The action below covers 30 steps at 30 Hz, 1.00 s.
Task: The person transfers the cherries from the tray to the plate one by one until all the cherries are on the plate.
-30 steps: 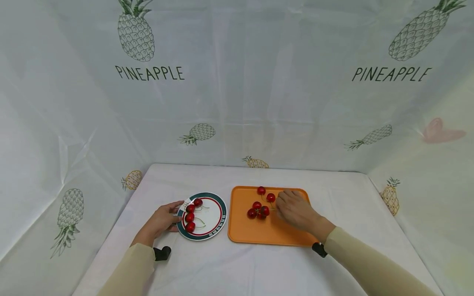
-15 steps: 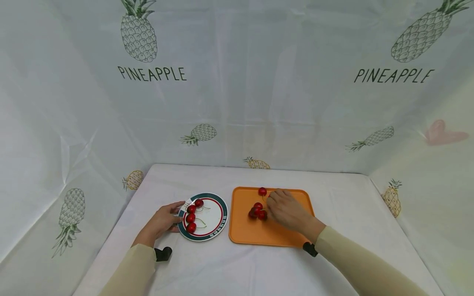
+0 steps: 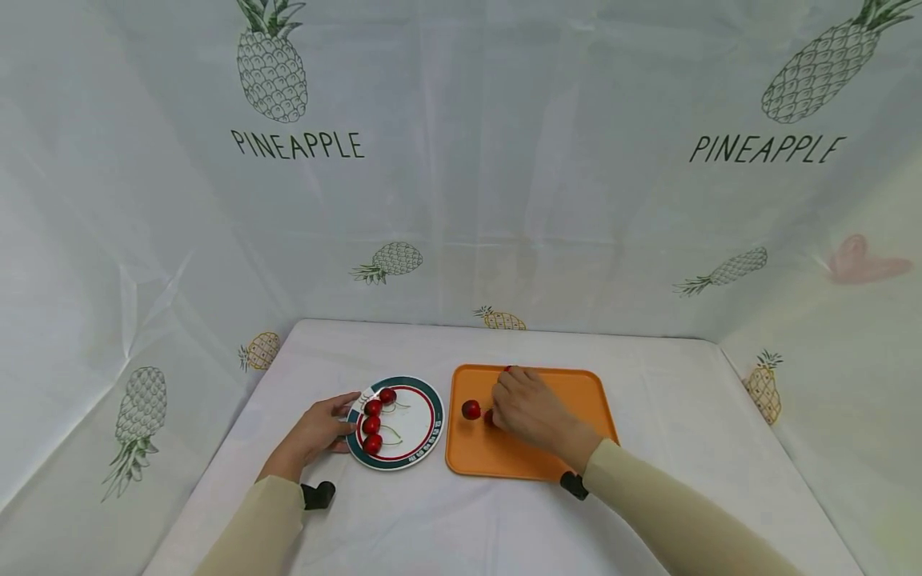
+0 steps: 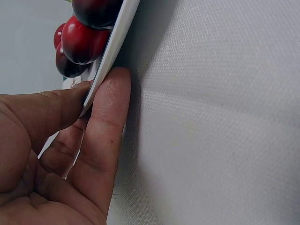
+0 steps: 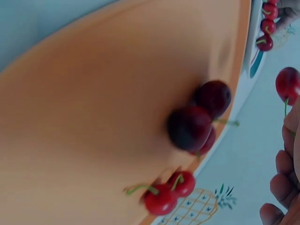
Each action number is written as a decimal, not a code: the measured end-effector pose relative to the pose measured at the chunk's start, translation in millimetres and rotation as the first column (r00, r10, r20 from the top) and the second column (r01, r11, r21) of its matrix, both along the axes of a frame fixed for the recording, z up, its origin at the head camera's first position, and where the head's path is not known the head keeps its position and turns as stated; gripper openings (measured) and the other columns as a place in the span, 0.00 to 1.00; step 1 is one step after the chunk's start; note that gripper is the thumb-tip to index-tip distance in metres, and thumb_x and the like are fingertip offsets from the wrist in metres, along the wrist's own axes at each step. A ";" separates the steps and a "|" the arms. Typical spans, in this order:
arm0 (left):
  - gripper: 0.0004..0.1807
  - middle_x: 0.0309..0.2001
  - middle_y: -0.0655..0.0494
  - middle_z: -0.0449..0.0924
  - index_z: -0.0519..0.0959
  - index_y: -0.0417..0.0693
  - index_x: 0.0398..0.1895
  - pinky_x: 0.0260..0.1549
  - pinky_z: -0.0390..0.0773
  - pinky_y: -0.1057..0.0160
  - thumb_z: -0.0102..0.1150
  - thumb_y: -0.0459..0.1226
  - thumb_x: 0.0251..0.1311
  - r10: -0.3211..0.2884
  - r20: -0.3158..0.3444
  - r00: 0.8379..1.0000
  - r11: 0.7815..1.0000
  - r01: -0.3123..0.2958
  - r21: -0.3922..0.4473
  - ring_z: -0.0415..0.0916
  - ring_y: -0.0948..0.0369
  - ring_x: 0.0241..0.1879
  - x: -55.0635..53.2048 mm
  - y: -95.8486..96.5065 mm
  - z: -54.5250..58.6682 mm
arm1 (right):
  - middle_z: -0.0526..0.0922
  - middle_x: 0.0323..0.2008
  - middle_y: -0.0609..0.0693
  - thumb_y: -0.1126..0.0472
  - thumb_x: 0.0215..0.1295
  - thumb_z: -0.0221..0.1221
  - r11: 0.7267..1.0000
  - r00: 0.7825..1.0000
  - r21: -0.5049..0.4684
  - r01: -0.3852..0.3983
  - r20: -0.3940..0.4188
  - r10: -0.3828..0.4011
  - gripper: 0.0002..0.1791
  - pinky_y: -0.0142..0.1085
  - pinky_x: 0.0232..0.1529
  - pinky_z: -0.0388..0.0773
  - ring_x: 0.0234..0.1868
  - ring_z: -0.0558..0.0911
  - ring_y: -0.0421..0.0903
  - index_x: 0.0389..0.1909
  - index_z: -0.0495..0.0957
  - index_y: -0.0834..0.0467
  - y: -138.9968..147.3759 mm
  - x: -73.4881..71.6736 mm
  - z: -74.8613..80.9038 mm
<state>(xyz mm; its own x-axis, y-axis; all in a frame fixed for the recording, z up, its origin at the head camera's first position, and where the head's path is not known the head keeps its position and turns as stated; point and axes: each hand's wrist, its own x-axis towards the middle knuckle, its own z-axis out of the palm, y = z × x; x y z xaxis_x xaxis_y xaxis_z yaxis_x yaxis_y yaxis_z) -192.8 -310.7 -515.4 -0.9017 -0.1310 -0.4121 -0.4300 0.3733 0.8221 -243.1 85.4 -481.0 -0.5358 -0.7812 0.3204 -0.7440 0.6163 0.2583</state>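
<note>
The right grip (image 3: 533, 410) has travelled leftward over the tray (image 3: 576, 392). The held cherry (image 3: 471, 410) (pinched by its stem) has advanced with the grip, separating from the loose cherries (image 5: 190, 129) it previously overlapped. In the head view, the loose cherries are now mostly concealed behind the grip.

Long plain beige sleeves (image 3: 680, 512), two small black rounded wrist pieces (image 3: 319, 495)

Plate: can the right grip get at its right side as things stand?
Likely yes: the right grip, holding a cherry, is over the tray beside the plate, and nothing visible blocks the way; the left grip pinches the opposite edge.
</note>
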 end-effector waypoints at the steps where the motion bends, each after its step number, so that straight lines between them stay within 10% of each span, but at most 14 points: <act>1: 0.39 0.72 0.32 0.65 0.65 0.52 0.81 0.35 0.89 0.60 0.61 0.25 0.68 0.004 0.001 1.000 1.000 -0.004 0.002 0.82 0.55 0.34 0.3 -0.1 0.1 | 0.72 0.31 0.47 0.55 0.73 0.58 1.000 1.000 0.007 0.006 -0.011 -0.006 0.11 0.39 0.44 0.72 0.40 0.72 0.49 0.30 0.74 0.55 -3.7 0.4 0.6; 30: 0.37 0.70 0.31 0.66 0.66 0.48 0.80 0.35 0.89 0.59 0.61 0.26 0.69 -0.010 -0.039 0.999 1.000 0.010 -0.005 0.82 0.57 0.33 5.9 0.2 2.7 | 0.76 0.36 0.50 0.43 0.70 0.68 0.977 0.987 0.138 0.161 0.005 -0.164 0.21 0.38 0.47 0.75 0.44 0.70 0.49 0.46 0.83 0.58 -111.6 11.3 -8.4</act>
<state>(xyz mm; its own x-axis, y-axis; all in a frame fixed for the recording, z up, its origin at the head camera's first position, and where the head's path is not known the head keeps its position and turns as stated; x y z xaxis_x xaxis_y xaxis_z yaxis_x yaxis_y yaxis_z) -187.0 -310.4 -512.7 -0.9182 -0.1239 -0.3761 -0.3940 0.3813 0.8363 -231.8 -26.2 -489.4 -0.6636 -0.7190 0.2065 -0.6417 0.6890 0.3370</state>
